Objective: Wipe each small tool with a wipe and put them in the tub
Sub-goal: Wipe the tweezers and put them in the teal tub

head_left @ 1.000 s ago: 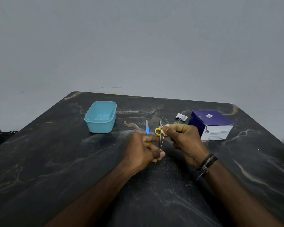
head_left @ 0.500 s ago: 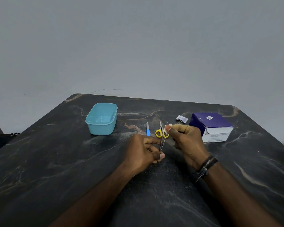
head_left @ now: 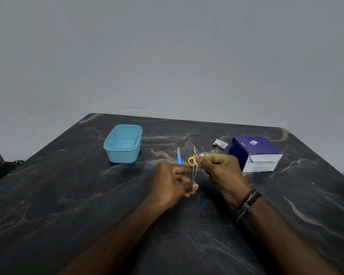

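Observation:
My left hand (head_left: 173,181) pinches the near end of thin metal tweezers (head_left: 194,171), which point away from me. My right hand (head_left: 222,173) pinches a small white wipe (head_left: 199,157) around the tweezers' far tips. Behind them on the dark marble table lie yellow-handled scissors (head_left: 191,160) and a small blue-handled tool (head_left: 179,156). The light blue tub (head_left: 123,144) stands at the back left, with nothing visible inside.
A purple and white box (head_left: 255,153) stands at the right, close to my right hand. A torn white sachet (head_left: 220,144) lies behind it to the left. The table's (head_left: 68,195) far edge meets a grey wall.
My right hand slid the wipe a little farther along the tweezers toward their tips. My left hand kept its hold.

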